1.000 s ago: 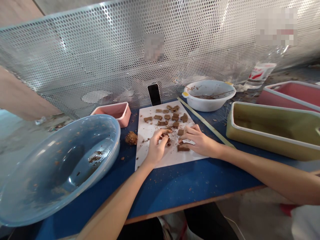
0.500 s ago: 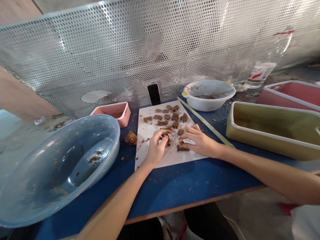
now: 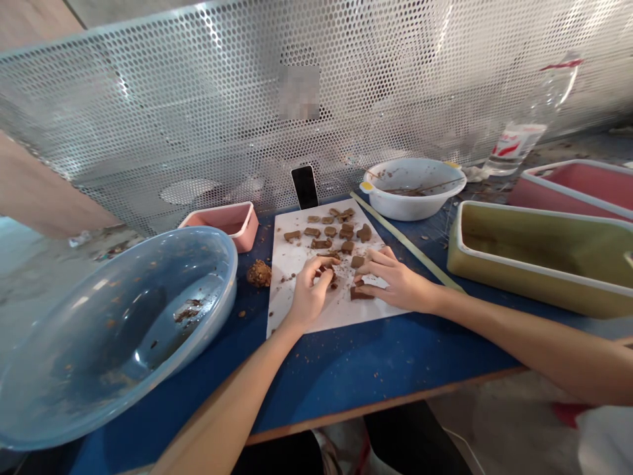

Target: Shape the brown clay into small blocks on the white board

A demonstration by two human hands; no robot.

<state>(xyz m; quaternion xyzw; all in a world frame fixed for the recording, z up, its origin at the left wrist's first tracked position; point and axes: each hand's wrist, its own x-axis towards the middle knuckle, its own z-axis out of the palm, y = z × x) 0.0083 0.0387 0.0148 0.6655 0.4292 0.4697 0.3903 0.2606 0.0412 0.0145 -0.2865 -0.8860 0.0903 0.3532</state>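
My left hand [image 3: 311, 287] rests on the white sheet [image 3: 291, 313], fingers curled and thumb drawn in. Small brown clay bits [image 3: 333, 280] show beside its fingertips; what lies inside the curl is mostly hidden. Opposite it, my right hand [image 3: 390, 280] has thumb and fingers bent around a brown clay block [image 3: 362, 293] lying flat on the sheet. Just above that block is a squarish clay piece [image 3: 358, 262], close to the right fingers. Farther up the sheet lie several small shaped clay pieces [image 3: 330, 231], with crumbs scattered between them.
A clay lump [image 3: 259, 273] sits left of the sheet. Around it stand a large blue basin [image 3: 222, 264], a pink box [image 3: 251, 227], a phone [image 3: 305, 187], a white basin [image 3: 415, 210], a pale strip [image 3: 408, 244], a green planter [image 3: 519, 277] and a bottle [image 3: 519, 138].
Left fingers shift very slightly around the spot they cover. The right hand and the clay pieces stay where they were.
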